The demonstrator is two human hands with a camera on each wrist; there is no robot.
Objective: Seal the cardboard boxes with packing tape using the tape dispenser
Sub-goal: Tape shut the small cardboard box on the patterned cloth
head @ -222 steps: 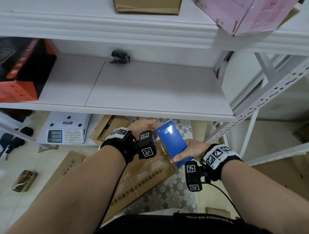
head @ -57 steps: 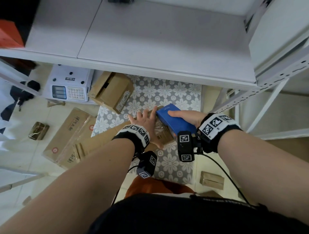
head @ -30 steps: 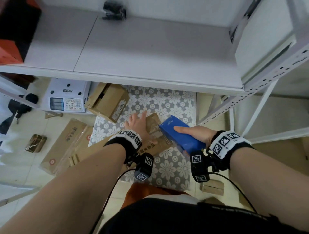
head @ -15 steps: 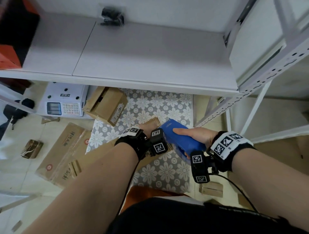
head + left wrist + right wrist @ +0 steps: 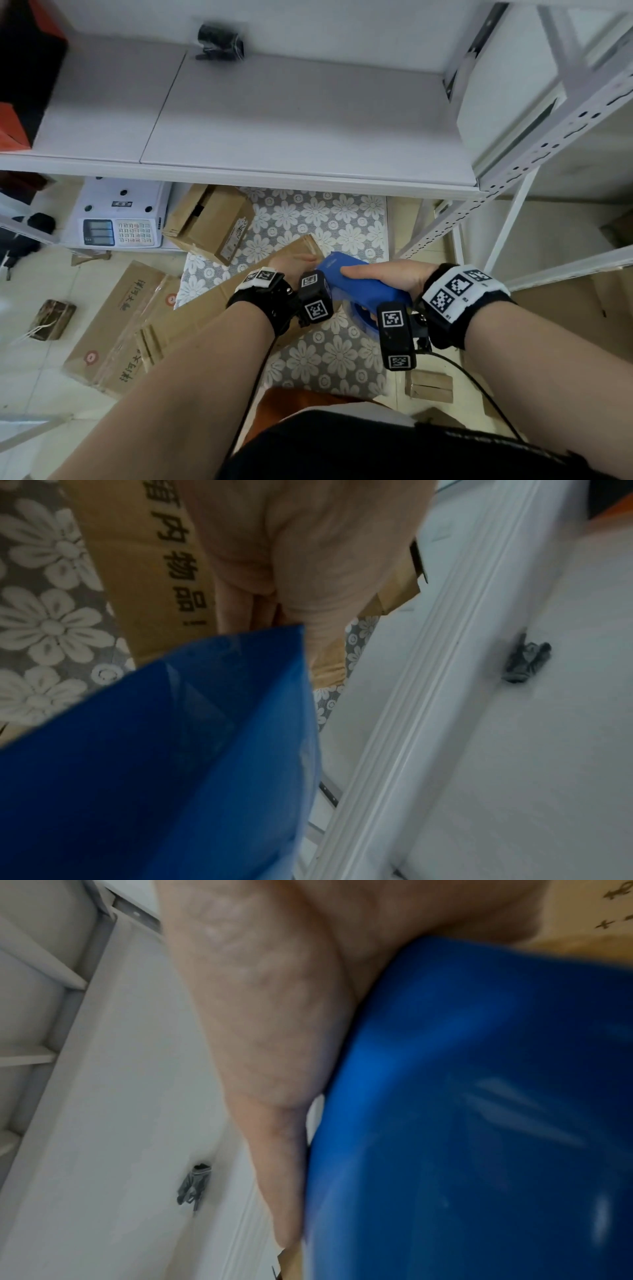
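My right hand (image 5: 394,277) grips a blue tape dispenser (image 5: 363,291) from above, thumb along its near side. In the right wrist view the right hand (image 5: 274,1015) wraps the blue dispenser body (image 5: 479,1096). My left hand (image 5: 291,265) is at the dispenser's front end, above a long brown cardboard box (image 5: 205,305) lying on the floor mat. In the left wrist view the left hand's (image 5: 308,547) fingers disappear behind the blue dispenser (image 5: 171,764), in front of the printed box (image 5: 137,547). What the fingers hold is hidden.
A white shelf board (image 5: 291,113) with a small black object (image 5: 219,37) juts out above the floor. Below are a white scale (image 5: 120,219), an open cardboard box (image 5: 212,222), flat cartons (image 5: 113,325), a floral mat (image 5: 325,219) and a shelf upright (image 5: 479,202) at right.
My left hand lifted off the long box, where it lay flat, and turned to the dispenser's front end. The right hand kept its grip and drew the dispenser slightly nearer.
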